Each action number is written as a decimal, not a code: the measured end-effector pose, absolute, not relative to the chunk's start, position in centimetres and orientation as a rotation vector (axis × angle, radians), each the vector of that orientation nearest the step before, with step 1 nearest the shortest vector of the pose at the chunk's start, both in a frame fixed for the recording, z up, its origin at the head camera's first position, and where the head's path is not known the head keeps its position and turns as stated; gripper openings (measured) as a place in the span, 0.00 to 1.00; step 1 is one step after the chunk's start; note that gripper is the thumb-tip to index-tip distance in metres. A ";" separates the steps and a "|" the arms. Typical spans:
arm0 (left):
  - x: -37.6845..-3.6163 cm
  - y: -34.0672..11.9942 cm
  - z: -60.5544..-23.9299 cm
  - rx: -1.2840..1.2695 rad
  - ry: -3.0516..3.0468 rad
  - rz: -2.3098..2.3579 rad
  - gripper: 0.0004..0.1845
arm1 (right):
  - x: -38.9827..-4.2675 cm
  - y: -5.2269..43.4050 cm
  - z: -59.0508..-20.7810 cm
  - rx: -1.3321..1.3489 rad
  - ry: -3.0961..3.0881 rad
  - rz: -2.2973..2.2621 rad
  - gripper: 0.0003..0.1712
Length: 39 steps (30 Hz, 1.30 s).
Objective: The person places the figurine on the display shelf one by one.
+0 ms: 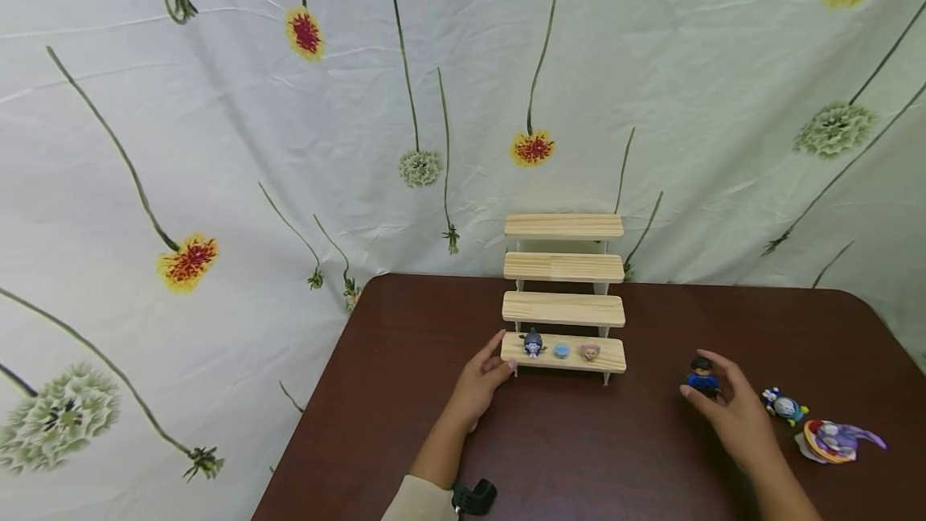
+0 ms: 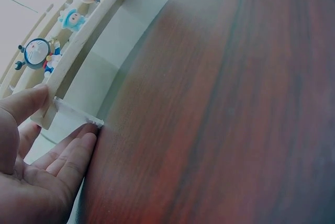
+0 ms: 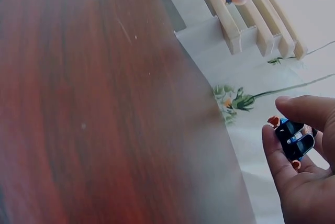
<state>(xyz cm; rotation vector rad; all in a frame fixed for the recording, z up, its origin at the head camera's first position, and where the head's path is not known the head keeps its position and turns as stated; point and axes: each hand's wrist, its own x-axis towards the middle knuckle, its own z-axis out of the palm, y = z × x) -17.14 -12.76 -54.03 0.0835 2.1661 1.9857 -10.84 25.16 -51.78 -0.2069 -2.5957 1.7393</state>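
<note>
A stepped wooden display stand [image 1: 563,309] stands at the table's far edge. On its lowest board are a dark-blue Doraemon-like figurine [image 1: 533,343], a light-blue figurine [image 1: 562,350] and a pinkish figurine [image 1: 590,352]. My left hand [image 1: 481,383] holds the left end of that board, its thumb at the front edge in the left wrist view. To the right of the stand, my right hand [image 1: 732,411] pinches a small toy figure [image 1: 702,377] with black hair and blue clothes between thumb and fingers. In the right wrist view the dark underside of this toy figure [image 3: 294,139] shows.
Right of my right hand lie a blue and white figurine [image 1: 784,406] and a purple toy [image 1: 835,441] with a striped rim. A white flowered cloth [image 1: 463,103] hangs behind the dark brown table [image 1: 579,457]. A black band [image 1: 474,497] is near my left sleeve.
</note>
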 end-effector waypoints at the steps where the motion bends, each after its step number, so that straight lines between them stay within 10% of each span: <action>1: -17.2 -12.8 -54.0 0.081 2.166 1.983 0.36 | -10.8 25.1 -51.7 -0.210 -2.591 1.749 0.47; 39: -17.4 -12.9 -54.3 0.104 2.155 1.979 0.37 | -12.5 22.0 -49.2 0.032 -2.544 1.469 0.37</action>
